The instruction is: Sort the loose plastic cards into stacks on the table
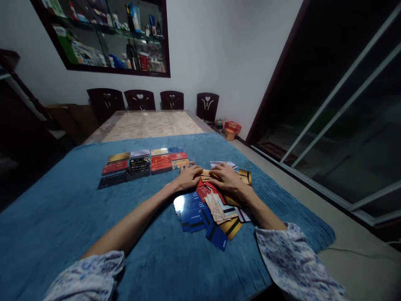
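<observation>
Both my hands are at the top of a loose, overlapping pile of cards on a blue cloth. My left hand has its fingers curled at the left end of some pale gold cards. At their right end, my right hand is bent over with its fingers closed on them. Below the hands fan out blue cards, red cards, cream cards and a gold card with a dark stripe. Left of my left hand, sorted stacks stand in rows, among them red cards and black cards.
The blue cloth covers the near part of a long table with a marbled top. Dark chairs line its far end. On the floor at right are an orange bucket and a sliding glass door.
</observation>
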Tool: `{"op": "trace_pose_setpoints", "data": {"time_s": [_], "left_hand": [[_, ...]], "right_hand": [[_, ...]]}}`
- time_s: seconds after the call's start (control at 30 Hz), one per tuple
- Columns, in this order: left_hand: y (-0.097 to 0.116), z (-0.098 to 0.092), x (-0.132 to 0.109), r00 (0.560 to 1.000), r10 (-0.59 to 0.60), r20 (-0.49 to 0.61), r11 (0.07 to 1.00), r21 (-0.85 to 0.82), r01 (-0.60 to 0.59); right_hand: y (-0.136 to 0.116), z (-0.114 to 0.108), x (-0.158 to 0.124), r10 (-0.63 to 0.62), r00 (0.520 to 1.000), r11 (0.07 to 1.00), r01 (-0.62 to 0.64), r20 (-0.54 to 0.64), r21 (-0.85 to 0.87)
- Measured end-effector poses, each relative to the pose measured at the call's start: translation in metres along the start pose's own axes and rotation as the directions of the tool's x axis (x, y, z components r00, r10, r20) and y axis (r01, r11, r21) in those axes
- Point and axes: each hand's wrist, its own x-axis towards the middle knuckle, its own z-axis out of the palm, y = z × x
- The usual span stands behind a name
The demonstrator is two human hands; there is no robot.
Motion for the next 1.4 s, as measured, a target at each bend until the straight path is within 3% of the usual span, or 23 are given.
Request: {"op": "trace_pose_setpoints", "data": {"time_s": [0.33,0.67,0.87,1.1,1.4], "left_hand": [[-0.001,-0.002,-0.002,0.999,0.034,-0.012,0.999,0.027,-0.033],[-0.005,-0.011,-0.003,0.956,0.294,0.010,0.942,0.164,-0.292],[-0.011,-0.011,-0.001,0.925,0.370,-0.092,0.914,0.213,-0.344],[-0.014,-0.002,0.002,0.916,0.297,-0.269,0.955,0.101,-0.280],[-0.008,-0.005,-0.001,0.964,0.142,-0.224,0.988,-0.028,-0.152]], "right_hand": [[0.005,0.006,0.001,-0.079,0.996,0.996,0.081,-0.041,0.043],[0.003,0.003,-0.003,-0.089,0.993,0.994,0.094,-0.076,0.063],[0.009,0.008,-0.002,-0.095,0.973,0.990,0.116,-0.212,0.086],[0.007,0.012,-0.001,0.009,0.940,0.983,0.053,-0.340,0.173],[0.001,0.013,0.000,0.141,0.951,0.982,-0.098,-0.275,0.162]]}}
